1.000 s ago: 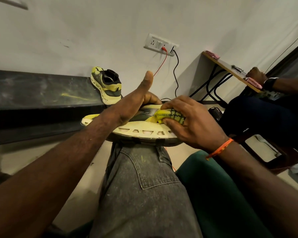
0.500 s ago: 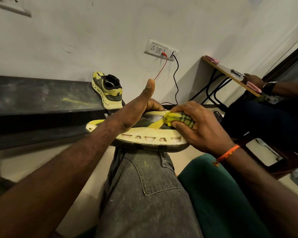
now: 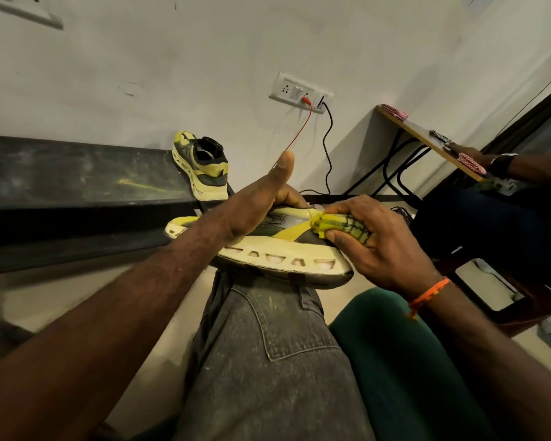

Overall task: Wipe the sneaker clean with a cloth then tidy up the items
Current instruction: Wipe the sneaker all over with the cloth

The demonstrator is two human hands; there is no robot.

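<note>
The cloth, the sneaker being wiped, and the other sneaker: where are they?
cloth (image 3: 344, 225), head view, on its bunched yellow checked middle in the right hand.
sneaker on the knee (image 3: 277, 249), head view, on its pale side sole.
second sneaker (image 3: 204, 167), head view, on its heel collar, on the dark bench.

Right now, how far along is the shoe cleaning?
Midway. In hand: the left hand steadies the sneaker on the knee while the right hand presses the bunched yellow cloth against its upper near the heel. Done: can't tell; the sole's side looks pale. Left: the rest of the wipe, then tidying, including the second sneaker on the dark bench.
</note>
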